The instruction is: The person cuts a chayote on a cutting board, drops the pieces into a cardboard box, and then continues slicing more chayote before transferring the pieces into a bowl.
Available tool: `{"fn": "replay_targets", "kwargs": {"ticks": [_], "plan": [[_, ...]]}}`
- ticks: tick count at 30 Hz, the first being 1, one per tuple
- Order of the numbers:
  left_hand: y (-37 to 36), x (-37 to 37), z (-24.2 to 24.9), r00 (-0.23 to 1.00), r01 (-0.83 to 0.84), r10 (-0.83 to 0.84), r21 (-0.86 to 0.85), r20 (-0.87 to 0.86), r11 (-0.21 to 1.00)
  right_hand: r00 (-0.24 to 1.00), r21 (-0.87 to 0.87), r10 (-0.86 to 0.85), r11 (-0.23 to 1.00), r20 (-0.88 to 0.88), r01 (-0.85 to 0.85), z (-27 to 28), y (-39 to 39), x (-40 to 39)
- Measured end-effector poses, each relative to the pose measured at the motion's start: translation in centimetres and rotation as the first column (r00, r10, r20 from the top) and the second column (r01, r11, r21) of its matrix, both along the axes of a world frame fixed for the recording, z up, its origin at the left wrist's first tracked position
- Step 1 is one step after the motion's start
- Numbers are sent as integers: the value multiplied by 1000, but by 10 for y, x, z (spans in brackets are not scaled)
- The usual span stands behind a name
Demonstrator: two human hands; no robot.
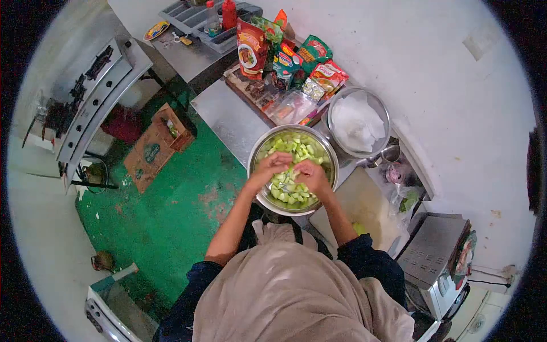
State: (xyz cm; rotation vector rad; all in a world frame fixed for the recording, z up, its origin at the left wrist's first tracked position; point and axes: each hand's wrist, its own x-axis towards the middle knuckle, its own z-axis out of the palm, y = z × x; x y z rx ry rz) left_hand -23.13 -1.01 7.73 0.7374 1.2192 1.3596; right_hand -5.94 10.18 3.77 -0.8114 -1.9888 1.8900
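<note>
A round steel bowl holds many pale green chopped vegetable pieces. Over its left half is my left hand, with fingers curled toward the middle. My right hand is over the right half, its fingers bent and close together. Both hands are just above or among the pieces, and what their fingertips hold, if anything, is too small to make out. To the right of the bowl lies a pale cutting board with a green piece near my right forearm.
Behind the bowl, seasoning packets stand on a tray. A lidded round container is at the back right. An oven-like appliance stands at the right. A stove and flattened cardboard are at the left.
</note>
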Motion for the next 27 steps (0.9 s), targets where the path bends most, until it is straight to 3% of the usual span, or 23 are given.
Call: {"fn": "replay_targets", "kwargs": {"ticks": [3, 5, 7, 9, 12, 15, 21, 24, 27], "plan": [[0, 5, -4, 993, 102, -104, -33, -49, 994, 986, -186, -73, 982, -147, 45, 32, -2, -5], [1, 5, -6, 988, 125, -127, -30, -93, 992, 988, 206, -84, 972, -126, 109, 21, 0, -5], [2, 3, -10, 999, 26, -26, -2, -24, 1000, 992, 542, -107, 831, -61, 123, 26, -4, -6], [3, 1, -11, 998, -50, 50, -9, 25, 999, 986, 790, -163, 610, 44, 66, 56, -19, -8], [3, -2, -8, 993, -110, 112, -45, 45, 993, 883, 468, 119, 811, 454, -350, 34, -36, -11], [2, -2, -9, 993, -111, 112, -25, 37, 993, 810, 582, 118, 637, 574, -505, 34, -64, -13], [4, -1, -10, 995, -94, 94, 6, 24, 996, 747, 607, 40, 555, 664, -569, 20, -72, -22], [2, -2, -12, 994, -106, 106, 3, 39, 994, 880, 750, 48, 502, 473, -431, 18, -71, -14], [3, -1, -11, 994, -105, 105, -6, 34, 994, 846, 664, 77, 584, 527, -466, 14, -70, -13]]}}
